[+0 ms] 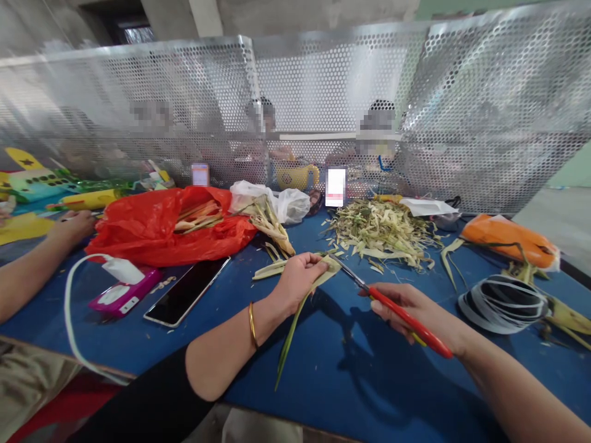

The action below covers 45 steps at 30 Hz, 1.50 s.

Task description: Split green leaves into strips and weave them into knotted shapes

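The pale leaf strip [331, 271] is in the left hand [299, 280], over the middle of the table [332, 384], with a narrow green tail [290, 341] trailing below. The left grip is pinched, thumb and fingers together on the strip. The right grip is wrapped around the red-handled cutters [409, 323], its right hand [418, 301] low on the handles; whether the blades are parted I cannot tell.

The cutters' tip lies right beside the left fingertips, so a slip of the blades or a sudden twist of the strip could nick a finger. Thin, dry-looking leaf could also split if pulled hard, and a loose pinch could let it turn and spoil the cut.

The table is blue and littered with crumbs of leaf. A heap of trimmings [383, 234] sits beyond the hands, a red plastic bag [138, 227] and a dark phone [189, 292] to the left, a white coil [503, 304] to the right. Past these stands a perforated metal screen [305, 74], with blurred people behind it and bare grey wall above. A co-worker's hand [76, 227] rests at the far left.
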Motion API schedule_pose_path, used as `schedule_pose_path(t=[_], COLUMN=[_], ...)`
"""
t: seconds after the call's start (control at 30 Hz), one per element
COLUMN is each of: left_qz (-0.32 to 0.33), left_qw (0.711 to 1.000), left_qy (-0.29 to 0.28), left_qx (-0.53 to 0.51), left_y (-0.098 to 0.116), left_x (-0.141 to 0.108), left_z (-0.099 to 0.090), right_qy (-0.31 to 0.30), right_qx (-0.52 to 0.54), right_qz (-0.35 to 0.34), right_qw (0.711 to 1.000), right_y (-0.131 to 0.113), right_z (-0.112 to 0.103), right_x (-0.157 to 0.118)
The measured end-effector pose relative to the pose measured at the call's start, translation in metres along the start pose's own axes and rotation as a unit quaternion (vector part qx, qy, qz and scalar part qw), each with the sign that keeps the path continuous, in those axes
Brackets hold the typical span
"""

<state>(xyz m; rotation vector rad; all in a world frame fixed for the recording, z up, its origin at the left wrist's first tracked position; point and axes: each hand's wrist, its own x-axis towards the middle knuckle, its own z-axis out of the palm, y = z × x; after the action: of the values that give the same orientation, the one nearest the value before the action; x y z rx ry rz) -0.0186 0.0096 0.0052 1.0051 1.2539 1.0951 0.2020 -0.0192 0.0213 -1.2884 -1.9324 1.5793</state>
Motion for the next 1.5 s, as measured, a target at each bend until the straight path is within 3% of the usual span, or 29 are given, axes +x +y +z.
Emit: schedule_pose_path(t=[0.67,0.77,0.83,0.93,1.03,1.1,1.23,1.3,1.37,1.43,1.5], left_qz=[-0.005,-0.013,-0.031,-0.067,-0.082,-0.086,-0.087,-0.082,-0.08,-0.075,-0.064], left_qw=[1.0,1.0,0.998,0.992,0.987,0.984,0.979,0.978,0.979,0.981,0.984], left_qy=[-0.011,-0.01,-0.015,-0.029,-0.041,-0.054,-0.087,-0.096,-0.095,-0.09,-0.084], left_qx=[0.014,-0.01,-0.046,-0.103,-0.13,-0.144,-0.162,-0.163,-0.161,-0.154,-0.143], left_y=[0.002,0.001,0.0,-0.001,0.002,0.004,0.007,0.005,0.002,-0.001,-0.004], left_x=[0.003,0.003,0.004,0.003,0.001,-0.001,-0.006,-0.008,-0.01,-0.012,-0.013], left_z=[-0.005,-0.005,-0.006,-0.008,-0.008,-0.007,-0.003,0.0,0.003,0.005,0.007], right_qy=[0.055,0.1,0.178,0.287,0.289,0.265,0.255,0.298,0.325,0.246,0.17], right_qx=[-0.051,-0.116,-0.216,-0.417,-0.556,-0.59,-0.569,-0.487,-0.31,-0.071,0.091], right_qz=[0.004,-0.02,-0.023,0.043,0.084,0.079,0.047,-0.002,-0.048,-0.048,-0.047], right_qw=[0.997,0.988,0.96,0.862,0.775,0.759,0.78,0.821,0.892,0.965,0.98], right_y=[-0.006,-0.004,-0.003,0.001,0.009,0.016,0.021,0.015,0.003,-0.011,-0.022], right_z=[0.009,0.005,-0.001,-0.013,-0.024,-0.031,-0.037,-0.031,-0.017,0.003,0.023], right_x=[0.0,0.003,0.004,0.006,0.007,0.008,0.01,0.014,0.021,0.032,0.045])
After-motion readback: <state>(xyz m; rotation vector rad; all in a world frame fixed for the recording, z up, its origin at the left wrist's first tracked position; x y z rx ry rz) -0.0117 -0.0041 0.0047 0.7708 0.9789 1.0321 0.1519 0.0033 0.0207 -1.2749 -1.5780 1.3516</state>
